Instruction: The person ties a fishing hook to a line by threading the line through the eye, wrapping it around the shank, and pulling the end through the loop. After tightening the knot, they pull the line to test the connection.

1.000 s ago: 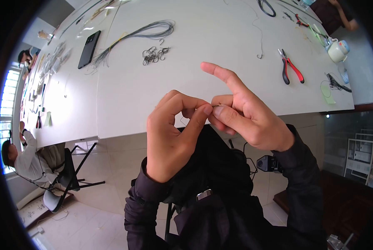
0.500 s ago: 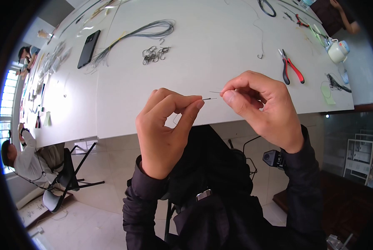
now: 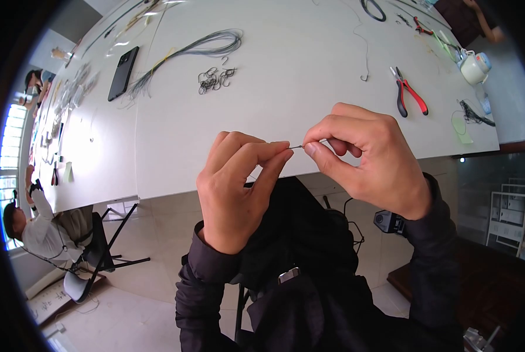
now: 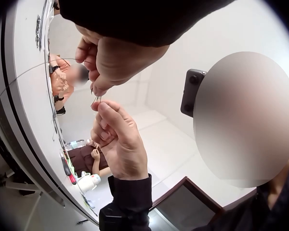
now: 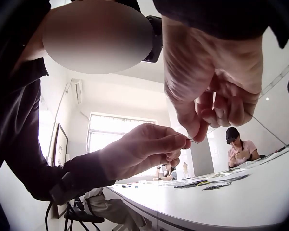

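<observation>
Thumb and forefinger of my left hand (image 3: 230, 185) pinch what looks like a fish hook, mostly hidden by the fingertips; its thin dark shank (image 3: 296, 146) spans the small gap between my hands. My right hand (image 3: 374, 161) pinches a thin strand of fishing line at the shank's other end, fingertips right at it. Both hands are above the near edge of the white table (image 3: 174, 164). In the left wrist view, a fine line (image 4: 26, 72) trails away from my left hand. Beyond my hands lie a pile of dark fish hooks (image 3: 215, 81) and a tied bundle of grey line (image 3: 215, 41).
A black phone (image 3: 123, 73) lies left of the bundle. To the right are red-and-black pliers (image 3: 412, 94) and a hook on a long line (image 3: 365, 76). A white bottle (image 3: 475, 69) stands at the far right. Another person (image 3: 45, 226) sits at the table's left.
My hands first met at the fingertips with the right forefinger stretched out. They drew apart, showing the dark shank and a strand, and now have come close together again.
</observation>
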Action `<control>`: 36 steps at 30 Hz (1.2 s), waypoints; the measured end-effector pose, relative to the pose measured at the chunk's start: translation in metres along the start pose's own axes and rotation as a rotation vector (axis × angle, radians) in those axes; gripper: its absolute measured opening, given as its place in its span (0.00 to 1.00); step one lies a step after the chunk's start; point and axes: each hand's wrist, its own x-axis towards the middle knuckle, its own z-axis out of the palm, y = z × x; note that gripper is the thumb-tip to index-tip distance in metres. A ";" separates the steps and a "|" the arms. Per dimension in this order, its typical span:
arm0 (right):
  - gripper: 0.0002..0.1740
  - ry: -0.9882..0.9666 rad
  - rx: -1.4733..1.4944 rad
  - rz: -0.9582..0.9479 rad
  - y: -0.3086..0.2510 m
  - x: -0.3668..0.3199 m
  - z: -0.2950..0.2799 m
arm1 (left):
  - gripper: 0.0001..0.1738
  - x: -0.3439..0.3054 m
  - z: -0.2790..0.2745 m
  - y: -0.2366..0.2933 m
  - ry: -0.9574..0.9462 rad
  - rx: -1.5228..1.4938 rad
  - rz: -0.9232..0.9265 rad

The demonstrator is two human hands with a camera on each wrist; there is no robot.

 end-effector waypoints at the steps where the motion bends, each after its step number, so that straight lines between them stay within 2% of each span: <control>1: 0.02 -0.005 -0.005 -0.002 0.000 0.000 0.000 | 0.08 0.000 0.000 0.000 -0.001 0.000 0.001; 20: 0.03 -0.029 -0.092 -0.059 0.003 0.001 -0.001 | 0.09 -0.001 0.000 -0.001 -0.049 0.020 0.035; 23: 0.05 -0.057 -0.058 -0.019 0.003 0.001 -0.002 | 0.10 0.000 -0.001 0.001 -0.039 0.001 0.040; 26: 0.07 -0.133 0.126 0.200 -0.004 0.004 -0.009 | 0.10 0.000 -0.003 0.001 -0.036 -0.013 0.047; 29: 0.10 -0.187 0.347 0.291 0.003 0.003 -0.006 | 0.10 0.001 -0.003 0.002 -0.035 -0.022 0.057; 32: 0.12 -0.210 0.490 0.357 0.008 0.004 -0.002 | 0.11 0.001 -0.003 0.003 -0.041 -0.026 0.057; 36: 0.12 -0.251 0.518 0.416 0.010 0.006 -0.002 | 0.11 0.000 -0.002 0.002 -0.041 -0.026 0.063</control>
